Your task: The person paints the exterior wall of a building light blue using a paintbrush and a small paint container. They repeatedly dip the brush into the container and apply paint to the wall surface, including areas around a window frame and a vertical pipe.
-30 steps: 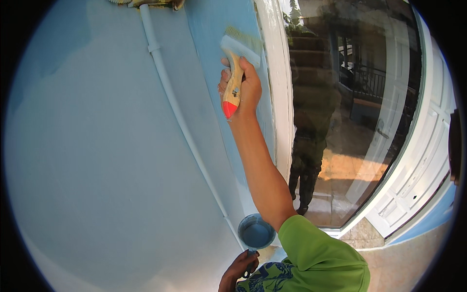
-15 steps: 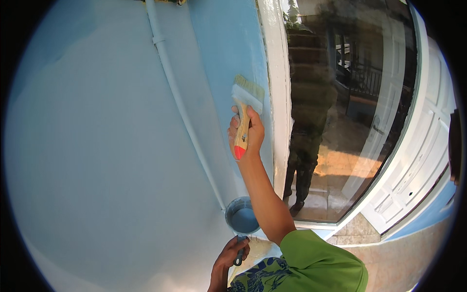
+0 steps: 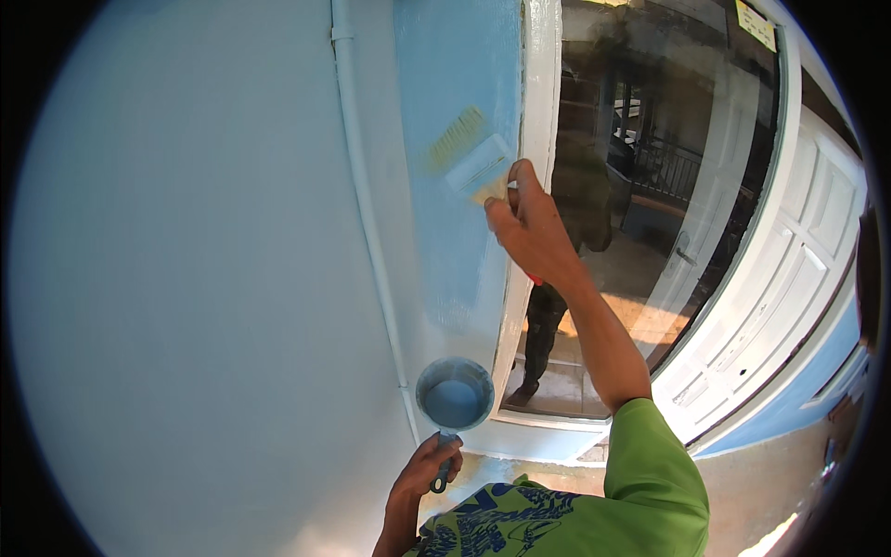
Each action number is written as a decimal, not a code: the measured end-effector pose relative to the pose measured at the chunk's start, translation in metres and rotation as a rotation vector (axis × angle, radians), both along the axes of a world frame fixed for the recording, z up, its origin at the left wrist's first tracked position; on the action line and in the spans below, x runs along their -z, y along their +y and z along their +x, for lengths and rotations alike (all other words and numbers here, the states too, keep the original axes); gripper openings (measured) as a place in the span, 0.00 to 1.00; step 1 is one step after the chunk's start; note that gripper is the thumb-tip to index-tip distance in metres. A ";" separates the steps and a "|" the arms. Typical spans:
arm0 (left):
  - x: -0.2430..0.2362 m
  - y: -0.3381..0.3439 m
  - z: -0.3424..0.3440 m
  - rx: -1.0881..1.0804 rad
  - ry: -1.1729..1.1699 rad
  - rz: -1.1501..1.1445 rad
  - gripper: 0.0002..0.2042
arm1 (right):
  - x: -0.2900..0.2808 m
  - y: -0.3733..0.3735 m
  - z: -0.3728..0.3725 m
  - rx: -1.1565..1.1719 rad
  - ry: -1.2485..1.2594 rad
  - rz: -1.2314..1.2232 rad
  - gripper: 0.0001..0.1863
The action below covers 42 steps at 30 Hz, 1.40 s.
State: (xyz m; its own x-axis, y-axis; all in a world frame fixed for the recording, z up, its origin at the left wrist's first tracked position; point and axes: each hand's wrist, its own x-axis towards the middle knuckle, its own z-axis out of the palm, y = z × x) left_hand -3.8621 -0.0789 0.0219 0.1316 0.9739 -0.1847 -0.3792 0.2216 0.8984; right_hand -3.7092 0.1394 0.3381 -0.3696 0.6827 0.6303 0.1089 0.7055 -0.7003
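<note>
My right hand (image 3: 531,223) grips a wide paintbrush (image 3: 476,169), its pale bristles angled up-left against or close over a narrow light-blue wall strip (image 3: 445,269) beside the white window frame. Its red handle tip peeks out below the hand. Lower down, my left hand (image 3: 432,459) is closed on the dark handle of a round pot (image 3: 455,395) of blue-grey paint.
A white pipe (image 3: 362,213) runs down the pale blue wall (image 3: 204,278) on the left. At right are a reflective glass pane (image 3: 650,232) in a white frame, a white panelled door (image 3: 789,269) and the floor (image 3: 770,483) below.
My right hand has swung right and turned over, tilting the bristles leftward; the brush first dropped, then rose. My left hand and pot have shifted slightly, and the view has moved.
</note>
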 end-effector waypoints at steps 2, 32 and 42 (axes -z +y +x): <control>0.001 -0.004 0.001 0.002 -0.015 -0.001 0.11 | -0.021 -0.007 0.011 -0.023 -0.078 0.022 0.17; 0.021 -0.011 0.022 0.130 -0.016 -0.126 0.12 | 0.151 -0.061 0.073 -0.247 0.165 -0.055 0.23; 0.032 0.001 0.033 0.094 -0.075 -0.115 0.12 | 0.080 -0.020 0.068 0.097 0.317 0.007 0.09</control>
State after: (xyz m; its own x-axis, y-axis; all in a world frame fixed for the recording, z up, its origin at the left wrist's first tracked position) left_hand -3.8293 -0.0779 -0.0101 0.2385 0.9297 -0.2806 -0.4172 0.3590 0.8349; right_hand -3.6416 0.1194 0.2585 -0.0880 0.7005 0.7082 -0.0467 0.7073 -0.7054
